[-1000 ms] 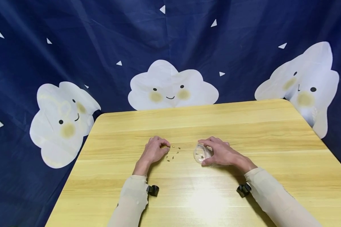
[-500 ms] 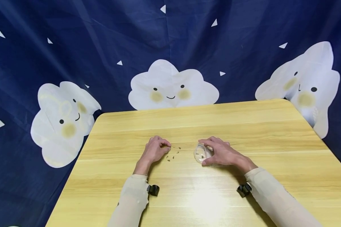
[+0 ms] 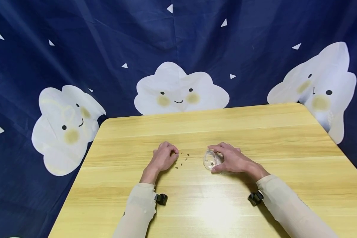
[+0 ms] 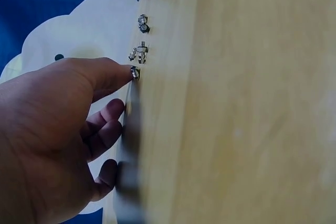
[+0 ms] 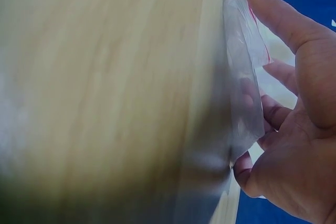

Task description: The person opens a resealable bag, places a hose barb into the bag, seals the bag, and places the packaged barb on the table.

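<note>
My left hand is low over the wooden table, thumb and index fingertip together. In the left wrist view its thumb tip presses at a small metal fitting, silvery with a dark end; the index finger is mostly hidden. Several similar fittings lie scattered just to the right of that hand. A clear zip bag with a red seal line and a few fittings inside lies further right. Around its mouth, my right hand spreads thumb and fingers, holding the bag by its edges.
The light wooden table spans the lower view, with a bright reflection near its front. Behind it hangs a dark blue curtain printed with white clouds. Black wrist cameras sit on both sleeves.
The left thumb and index finger have drawn slightly closer and turned a little at the fitting. The right hand and the bag stay in place.
</note>
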### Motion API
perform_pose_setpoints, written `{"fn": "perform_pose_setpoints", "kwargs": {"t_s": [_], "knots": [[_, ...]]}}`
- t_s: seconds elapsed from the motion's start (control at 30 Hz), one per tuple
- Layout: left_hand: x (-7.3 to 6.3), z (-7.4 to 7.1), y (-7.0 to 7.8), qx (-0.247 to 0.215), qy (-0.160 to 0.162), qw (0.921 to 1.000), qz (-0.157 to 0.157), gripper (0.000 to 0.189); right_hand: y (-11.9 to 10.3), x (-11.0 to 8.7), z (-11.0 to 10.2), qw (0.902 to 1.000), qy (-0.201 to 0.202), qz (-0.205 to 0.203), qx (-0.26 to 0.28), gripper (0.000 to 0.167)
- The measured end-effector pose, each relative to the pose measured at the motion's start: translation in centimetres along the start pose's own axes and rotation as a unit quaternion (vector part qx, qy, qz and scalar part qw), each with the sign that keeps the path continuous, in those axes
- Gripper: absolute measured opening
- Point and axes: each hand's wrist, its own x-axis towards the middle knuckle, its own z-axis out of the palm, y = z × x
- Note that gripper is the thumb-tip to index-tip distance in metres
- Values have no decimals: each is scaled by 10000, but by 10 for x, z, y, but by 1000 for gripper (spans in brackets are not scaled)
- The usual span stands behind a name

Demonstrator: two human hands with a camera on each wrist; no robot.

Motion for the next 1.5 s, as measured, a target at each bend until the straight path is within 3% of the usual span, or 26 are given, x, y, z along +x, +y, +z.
{"fn": "perform_pose_setpoints", "kwargs": {"t_s": [0.13, 0.37, 0.63, 1.2, 1.5], "knots": [[0, 0, 0, 20, -28, 10000, 22, 7, 0, 0, 0, 10000, -4, -6, 28, 91], [1, 0, 0, -200, 178, 9996, 30, 6, 1, 0, -1, 10000, 4, -19, 32, 92], [2, 0, -1, -134, 366, 9992, 0, 4, 1, 1, -2, 10000, -4, -12, 36, 92], [-1, 3, -1, -134, 222, 9996, -130, 6, 0, -3, 0, 9993, 65, -359, -106, 91], [-2, 2, -3, -197, 283, 9993, -122, 4, 1, -3, 1, 9993, 75, -310, -205, 88]]}}
